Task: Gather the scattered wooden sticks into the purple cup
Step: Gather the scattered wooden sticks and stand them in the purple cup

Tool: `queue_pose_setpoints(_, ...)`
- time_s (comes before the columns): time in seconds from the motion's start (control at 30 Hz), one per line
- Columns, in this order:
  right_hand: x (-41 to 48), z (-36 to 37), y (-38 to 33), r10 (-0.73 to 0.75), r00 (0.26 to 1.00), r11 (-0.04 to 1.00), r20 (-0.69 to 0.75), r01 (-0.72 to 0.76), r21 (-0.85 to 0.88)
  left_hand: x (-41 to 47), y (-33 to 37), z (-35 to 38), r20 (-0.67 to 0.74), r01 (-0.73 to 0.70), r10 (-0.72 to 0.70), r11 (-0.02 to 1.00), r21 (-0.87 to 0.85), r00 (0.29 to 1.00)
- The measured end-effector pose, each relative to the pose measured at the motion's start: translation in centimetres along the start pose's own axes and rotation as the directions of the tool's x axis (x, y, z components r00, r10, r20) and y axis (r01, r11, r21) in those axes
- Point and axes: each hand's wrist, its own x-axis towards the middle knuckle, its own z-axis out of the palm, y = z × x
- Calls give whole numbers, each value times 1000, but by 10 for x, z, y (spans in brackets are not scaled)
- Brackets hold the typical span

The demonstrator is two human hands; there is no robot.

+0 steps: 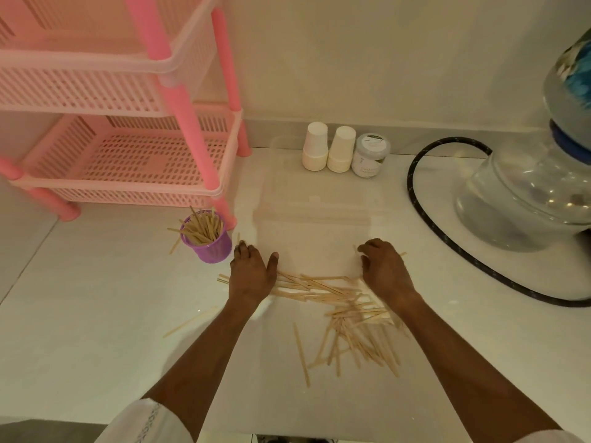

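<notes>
A purple cup (209, 247) stands on the white counter, holding several wooden sticks upright. A heap of loose wooden sticks (348, 318) lies in the middle of the counter. My left hand (251, 274) rests palm down on the left end of the heap, fingers spread, just right of the cup. My right hand (385, 271) rests on the heap's right end with its fingers curled. A single stick (188, 322) lies apart at the left, and another (175, 245) lies against the cup.
A pink plastic rack (128, 155) stands at the back left, one leg beside the cup. Two white paper cup stacks (329, 148) and a small jar (371, 155) stand by the wall. A glass vessel (524, 199) with a black hose (447, 238) sits at the right.
</notes>
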Motion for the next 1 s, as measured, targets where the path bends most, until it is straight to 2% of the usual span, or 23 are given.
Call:
queue_pose_setpoints(0.23, 1, -19, 44, 110, 976, 982, 190, -78, -169, -3, 4, 7, 49, -233, 237, 970, -72, 970)
queue_pose_setpoints(0.37, -11, -16, 44, 84, 985, 971, 150, -47, -235, -9, 13, 13, 34, -321, 331, 932, -167, 943)
queue_pose_setpoints(0.5, -21, -9, 30, 63, 988, 966, 144, -24, -259, -16, 20, 16, 11, -430, 438, 887, -168, 899)
queue_pose_setpoints(0.7, -34, 1, 7, 16, 980, 984, 197, 20, -179, -26, 27, 15, -9, -602, 606, 788, -125, 795)
queue_pose_setpoints(0.87, -39, 9, -12, -35, 958, 988, 285, 75, -132, -28, 31, 7, 75, -621, 628, 777, -98, 774)
queue_pose_setpoints(1.0, -41, 6, -18, -142, 919, 982, 367, 176, -62, -23, 28, -3, 108, -607, 615, 788, -103, 781)
